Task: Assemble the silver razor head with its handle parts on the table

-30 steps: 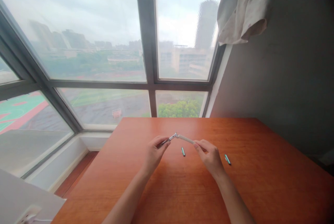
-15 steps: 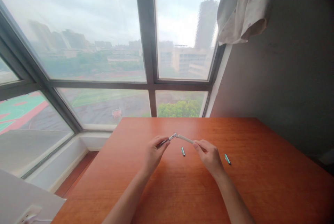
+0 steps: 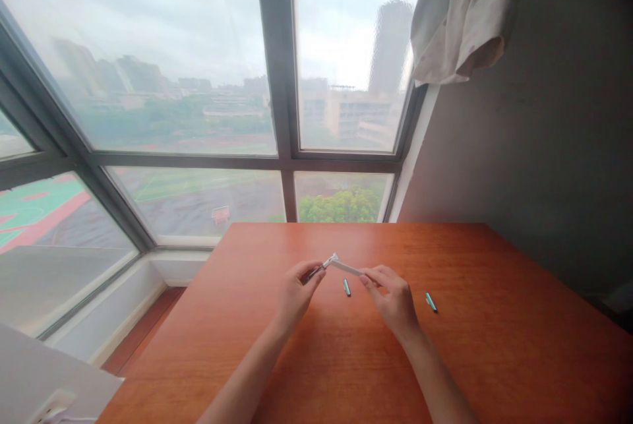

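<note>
My left hand [image 3: 300, 287] pinches a slim silver-and-dark tool [image 3: 328, 261], tilted up and to the right; its exact kind is unclear. Between the thumb and fingers of my right hand [image 3: 393, 292] is a narrow pale strip [image 3: 346, 268]. The strip's far end meets the tool's silver tip, or nearly so, just above the table; I cannot tell whether they touch. A small teal-and-dark cylinder, like a pen cap [image 3: 347, 288], lies on the table between my hands. A similar teal piece [image 3: 431, 302] rests to the right of my right hand.
The reddish-brown wooden table [image 3: 316, 358] reaches to large windows [image 3: 188, 81] in front. A pale shirt [image 3: 459, 22] hangs at the upper right beside a dark grey wall [image 3: 544, 147]. At the lower left is a wall socket [image 3: 52, 407].
My right hand has shifted slightly left, and the pale strip now looks straighter and flatter. My left hand has moved a little to the right with the tool. The teal pieces have stayed put.
</note>
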Action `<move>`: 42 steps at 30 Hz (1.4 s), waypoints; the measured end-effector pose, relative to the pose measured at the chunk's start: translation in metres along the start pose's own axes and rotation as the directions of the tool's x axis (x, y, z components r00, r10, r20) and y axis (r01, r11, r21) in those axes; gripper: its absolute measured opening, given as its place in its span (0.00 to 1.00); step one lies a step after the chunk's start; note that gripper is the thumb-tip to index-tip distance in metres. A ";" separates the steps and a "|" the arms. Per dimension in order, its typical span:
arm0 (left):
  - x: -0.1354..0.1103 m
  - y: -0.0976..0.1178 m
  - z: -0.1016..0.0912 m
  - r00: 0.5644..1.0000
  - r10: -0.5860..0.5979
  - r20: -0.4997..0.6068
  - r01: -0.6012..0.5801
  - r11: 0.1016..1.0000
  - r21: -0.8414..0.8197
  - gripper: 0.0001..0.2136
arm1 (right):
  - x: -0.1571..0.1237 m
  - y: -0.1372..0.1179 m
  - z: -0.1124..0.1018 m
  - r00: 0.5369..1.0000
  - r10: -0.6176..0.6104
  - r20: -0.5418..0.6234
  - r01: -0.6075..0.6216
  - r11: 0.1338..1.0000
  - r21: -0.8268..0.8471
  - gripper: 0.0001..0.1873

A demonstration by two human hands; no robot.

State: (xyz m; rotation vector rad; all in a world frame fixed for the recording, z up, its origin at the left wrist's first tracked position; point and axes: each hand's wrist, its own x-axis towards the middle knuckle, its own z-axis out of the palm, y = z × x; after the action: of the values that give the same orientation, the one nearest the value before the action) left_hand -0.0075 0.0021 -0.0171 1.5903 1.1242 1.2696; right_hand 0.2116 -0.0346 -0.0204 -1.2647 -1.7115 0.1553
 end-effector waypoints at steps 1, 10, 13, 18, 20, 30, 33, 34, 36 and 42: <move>0.000 0.000 0.001 1.000 -0.010 -0.003 0.010 1.000 -0.012 0.11 | 0.000 0.000 0.001 1.000 -0.009 -0.014 0.009 1.000 -0.021 0.11; 0.001 0.004 0.001 0.995 -0.070 -0.070 0.064 0.994 -0.091 0.12 | -0.002 0.001 0.000 0.994 -0.042 -0.104 0.030 0.994 -0.110 0.11; 0.001 0.004 0.001 0.992 -0.093 -0.083 0.083 0.990 -0.113 0.12 | -0.002 0.002 0.001 0.993 -0.041 -0.112 0.028 0.994 -0.108 0.10; 0.001 0.003 0.002 0.992 -0.093 -0.081 0.082 0.989 -0.126 0.12 | -0.002 0.000 0.001 0.993 -0.059 -0.107 0.052 0.997 -0.064 0.10; 0.001 0.002 0.003 0.994 -0.087 -0.072 0.076 0.988 -0.136 0.12 | -0.001 -0.001 0.001 0.993 -0.063 -0.097 0.059 0.997 -0.047 0.10; 0.000 0.006 0.004 0.990 -0.084 -0.113 0.060 0.978 -0.202 0.13 | -0.001 -0.003 0.000 0.992 -0.029 -0.123 0.020 0.997 -0.072 0.11; 0.000 0.006 0.003 0.988 -0.090 -0.122 0.063 0.975 -0.212 0.13 | -0.001 -0.003 0.000 0.992 0.012 -0.123 -0.017 0.999 -0.041 0.10; 0.000 0.006 0.003 0.987 -0.093 -0.127 0.064 0.974 -0.216 0.13 | -0.001 -0.003 -0.001 0.992 0.034 -0.123 -0.036 0.999 -0.017 0.11; 0.000 0.006 0.002 0.986 -0.100 -0.135 0.068 0.972 -0.224 0.14 | -0.001 -0.004 -0.002 0.991 0.070 -0.118 -0.065 0.997 0.043 0.11; -0.001 0.009 0.004 0.991 -0.110 -0.082 0.088 0.968 -0.236 0.13 | 0.001 -0.008 -0.002 0.997 0.035 -0.065 -0.027 0.993 0.111 0.11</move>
State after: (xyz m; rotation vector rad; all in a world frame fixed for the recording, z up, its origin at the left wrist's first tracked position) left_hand -0.0019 -0.0016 -0.0099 1.2979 1.0568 1.3672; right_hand 0.2081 -0.0382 -0.0143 -1.2020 -1.6049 0.2206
